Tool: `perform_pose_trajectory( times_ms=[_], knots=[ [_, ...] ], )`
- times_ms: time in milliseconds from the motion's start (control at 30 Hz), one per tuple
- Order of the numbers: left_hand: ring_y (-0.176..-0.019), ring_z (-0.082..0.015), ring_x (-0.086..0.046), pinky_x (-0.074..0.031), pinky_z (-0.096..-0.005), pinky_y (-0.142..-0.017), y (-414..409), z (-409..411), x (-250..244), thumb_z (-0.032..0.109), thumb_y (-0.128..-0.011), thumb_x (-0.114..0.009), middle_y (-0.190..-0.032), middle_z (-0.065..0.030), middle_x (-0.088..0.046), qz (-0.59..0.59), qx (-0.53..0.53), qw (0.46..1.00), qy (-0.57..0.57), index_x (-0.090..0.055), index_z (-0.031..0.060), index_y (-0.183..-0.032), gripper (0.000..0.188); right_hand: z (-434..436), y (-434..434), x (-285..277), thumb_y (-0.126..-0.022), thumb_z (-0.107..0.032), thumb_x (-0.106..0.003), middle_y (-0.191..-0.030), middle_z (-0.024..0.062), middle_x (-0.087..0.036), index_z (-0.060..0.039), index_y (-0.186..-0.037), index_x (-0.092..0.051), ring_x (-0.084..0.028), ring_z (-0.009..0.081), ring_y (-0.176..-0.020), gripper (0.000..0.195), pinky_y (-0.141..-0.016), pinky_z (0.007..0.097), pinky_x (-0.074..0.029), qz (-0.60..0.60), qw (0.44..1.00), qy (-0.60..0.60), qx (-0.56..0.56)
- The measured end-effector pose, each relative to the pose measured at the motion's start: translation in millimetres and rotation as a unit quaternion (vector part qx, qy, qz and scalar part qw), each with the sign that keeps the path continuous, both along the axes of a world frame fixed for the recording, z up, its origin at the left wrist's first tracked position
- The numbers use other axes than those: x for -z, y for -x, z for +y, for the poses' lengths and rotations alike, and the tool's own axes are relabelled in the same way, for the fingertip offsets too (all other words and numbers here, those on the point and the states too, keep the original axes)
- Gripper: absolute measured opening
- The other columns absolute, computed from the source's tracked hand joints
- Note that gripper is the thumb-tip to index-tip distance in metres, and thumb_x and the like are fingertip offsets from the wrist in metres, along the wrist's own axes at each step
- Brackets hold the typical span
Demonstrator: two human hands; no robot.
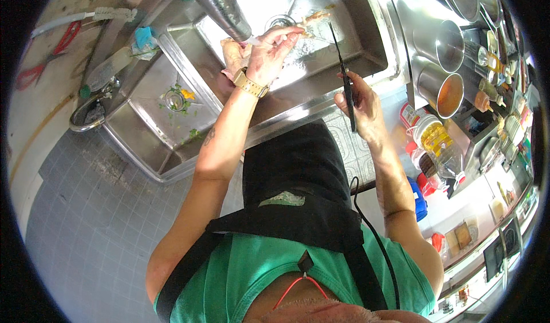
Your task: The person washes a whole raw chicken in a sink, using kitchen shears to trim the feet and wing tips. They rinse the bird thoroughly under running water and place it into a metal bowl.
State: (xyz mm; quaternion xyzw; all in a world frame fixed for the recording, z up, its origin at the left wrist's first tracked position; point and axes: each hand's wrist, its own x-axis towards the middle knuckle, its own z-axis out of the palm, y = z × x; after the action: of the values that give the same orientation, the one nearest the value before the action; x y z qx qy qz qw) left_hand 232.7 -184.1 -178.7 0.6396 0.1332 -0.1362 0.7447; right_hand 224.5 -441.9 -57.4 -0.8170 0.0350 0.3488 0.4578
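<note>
My left hand (275, 52), wearing a gold watch, is over the larger basin of a steel sink (365, 54). Its fingers close around the legs of what looks like a raw plucked chicken (234, 54). Yellowish feet (316, 18) stick out past the fingertips, and the body lies partly hidden behind the hand and wrist. To the right, at the basin's front rim, my right hand (365, 104) grips a knife (349, 95) by its black handle. The thin blade, seen nearly edge-on, points away over the basin, apart from the chicken.
A thick metal spout (219, 7) hangs just above my left hand. Leafy scraps (187, 97) surround the smaller basin's drain. Red-handled scissors (47, 63) hang at the left wall. Steel pots (440, 89) and an oil bottle (442, 147) crowd the right. A black cable (378, 237) runs down my right side.
</note>
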Motion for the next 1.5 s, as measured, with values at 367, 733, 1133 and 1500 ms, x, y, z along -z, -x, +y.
perform_pose_trajectory(
  times_ms=[367,733,1133,1500],
  knots=[
    [-0.11,-0.0114,-0.062,-0.052,-0.0253,-0.094,2,-19,0,0.006,-0.1,-0.068,-0.122,-0.0062,-0.066,-0.039,-0.075,0.993,0.081,-0.058,-0.0005,-0.133,0.035,26,-1,19,-0.086,-0.045,-0.082,-0.096,0.018,-0.074,-0.0009,-0.136,-0.059,-0.071,0.0243,-0.082,0.071,-0.077,0.0379,-0.056,-0.058,0.996,0.047,-0.04],
    [-0.087,-0.0059,-0.061,-0.051,-0.0213,-0.075,9,-17,2,0.012,-0.101,-0.067,-0.099,0.0007,-0.068,0.016,-0.069,0.994,0.08,-0.064,0.0031,-0.126,0.027,29,1,32,-0.091,-0.02,-0.071,-0.077,0.0109,-0.067,0.0034,-0.119,-0.065,-0.065,0.0174,-0.07,0.037,-0.066,0.0332,-0.053,0.047,0.998,-0.023,-0.025],
    [-0.059,-0.0078,-0.051,-0.04,-0.0285,-0.052,10,-36,-6,0.027,-0.098,-0.073,-0.065,-0.0032,-0.062,-0.013,-0.072,0.984,-0.164,-0.072,0.0007,-0.086,0.029,51,17,37,-0.088,-0.01,-0.065,-0.06,0.004,-0.059,0.0037,-0.109,-0.06,-0.056,0.0123,-0.047,0.025,-0.043,0.0272,-0.042,0.175,0.957,-0.206,0.108],
    [-0.057,-0.0099,-0.05,-0.041,-0.0317,-0.053,15,-32,-7,0.025,-0.101,-0.067,-0.062,-0.0073,-0.061,-0.047,-0.012,0.986,-0.158,-0.071,-0.0029,-0.085,0.033,51,9,49,-0.087,-0.007,-0.06,-0.057,0.0032,-0.055,0.0,-0.102,-0.057,-0.055,0.0133,-0.043,0.017,-0.041,0.0283,-0.041,0.176,0.97,-0.154,0.071]
  ],
)
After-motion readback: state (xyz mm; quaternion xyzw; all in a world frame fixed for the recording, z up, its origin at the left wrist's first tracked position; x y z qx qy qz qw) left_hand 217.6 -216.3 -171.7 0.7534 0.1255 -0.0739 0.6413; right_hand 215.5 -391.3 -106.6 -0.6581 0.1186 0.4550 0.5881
